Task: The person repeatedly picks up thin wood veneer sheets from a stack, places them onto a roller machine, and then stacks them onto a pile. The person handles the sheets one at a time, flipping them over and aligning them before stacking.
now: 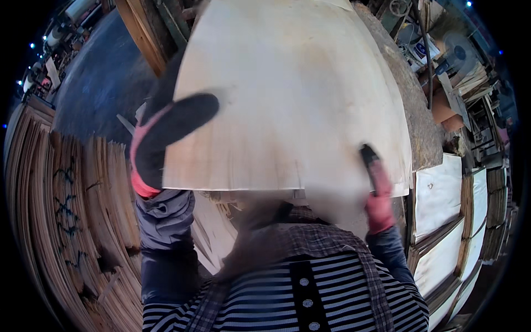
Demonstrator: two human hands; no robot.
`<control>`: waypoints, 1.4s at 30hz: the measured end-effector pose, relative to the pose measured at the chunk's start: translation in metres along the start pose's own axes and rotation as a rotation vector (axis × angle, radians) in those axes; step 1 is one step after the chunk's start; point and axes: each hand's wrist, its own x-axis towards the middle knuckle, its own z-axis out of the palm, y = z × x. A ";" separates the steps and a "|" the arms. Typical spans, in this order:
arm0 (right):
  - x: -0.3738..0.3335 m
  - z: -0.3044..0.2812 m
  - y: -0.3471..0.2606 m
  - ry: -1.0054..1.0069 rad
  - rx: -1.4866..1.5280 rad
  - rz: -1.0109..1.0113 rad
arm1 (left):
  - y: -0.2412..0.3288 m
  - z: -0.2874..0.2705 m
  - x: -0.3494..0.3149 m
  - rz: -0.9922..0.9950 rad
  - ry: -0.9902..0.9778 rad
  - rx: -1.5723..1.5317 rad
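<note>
A broad, pale wood veneer sheet (276, 105) spreads out in front of me, its near edge close to my body. My left hand (174, 130), in a pink glove with a black palm side, reaches over the sheet's left edge. Its fingers are stretched out together across the wood and blurred by motion. On the right, near the front corner, my right hand (379, 191) in a similar glove lies on the sheet with fingers extended forward. A thin light sliver (126, 123) shows beside my left hand; whether the hand touches it cannot be told.
Stacked veneer (94, 210) fills the left side. More pale sheets (438, 193) are piled at right. A worn brown surface (415, 110) runs along the sheet's right side. Beyond stand a fan (459, 52), a cardboard box (445, 108) and an upright wooden board (141, 33).
</note>
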 end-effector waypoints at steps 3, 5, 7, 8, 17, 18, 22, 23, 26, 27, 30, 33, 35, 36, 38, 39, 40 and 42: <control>0.014 -0.063 -0.035 0.297 0.016 0.184 | -0.002 -0.006 -0.016 0.031 -0.023 -0.047; 0.015 -0.089 -0.049 0.245 -0.052 0.050 | -0.001 -0.012 -0.049 0.013 -0.018 -0.071; -0.012 -0.109 -0.041 0.159 -0.277 0.035 | -0.025 -0.017 -0.057 -0.081 -0.110 -0.159; -0.022 -0.109 -0.032 0.086 -0.369 -0.078 | -0.031 -0.015 -0.066 -0.120 -0.147 -0.182; 0.085 0.002 0.041 -0.317 -0.520 -0.020 | -0.259 -0.064 -0.063 -0.138 0.377 -0.537; 0.100 0.009 0.048 -0.369 -0.531 -0.005 | -0.230 -0.034 -0.063 -0.280 0.276 0.125; 0.151 0.042 0.086 -0.258 -0.467 -0.069 | -0.244 0.005 -0.070 0.074 0.113 1.585; 0.168 0.050 0.094 -0.213 -0.460 -0.080 | -0.239 0.014 -0.065 0.024 0.117 1.640; 0.220 0.085 0.115 -0.133 -0.412 -0.054 | -0.213 0.015 -0.043 -0.117 0.140 1.397; 0.241 0.092 0.118 -0.148 -0.392 -0.015 | -0.206 0.012 -0.039 -0.168 0.148 1.241; 0.279 0.106 0.139 -0.079 -0.429 0.073 | -0.220 -0.013 -0.029 -0.081 0.130 1.127; 0.272 0.109 0.111 -0.033 -0.379 0.041 | -0.238 -0.043 -0.031 -0.071 0.119 1.077; 0.246 0.108 0.084 -0.087 -0.237 -0.105 | -0.240 -0.054 -0.034 -0.117 0.147 1.040; 0.221 0.098 0.078 -0.154 -0.237 -0.118 | -0.238 -0.052 -0.026 -0.167 0.135 0.973; 0.165 0.078 0.062 -0.246 -0.222 -0.142 | -0.220 -0.049 -0.011 -0.207 0.016 0.875; 0.137 0.071 0.055 -0.300 -0.219 -0.147 | -0.209 -0.047 -0.005 -0.227 -0.070 0.829; 0.108 0.061 0.048 -0.358 -0.216 -0.149 | -0.198 -0.045 0.002 -0.252 -0.167 0.797; 0.053 0.042 0.030 -0.494 -0.239 -0.060 | -0.193 -0.042 0.009 -0.347 -0.249 0.782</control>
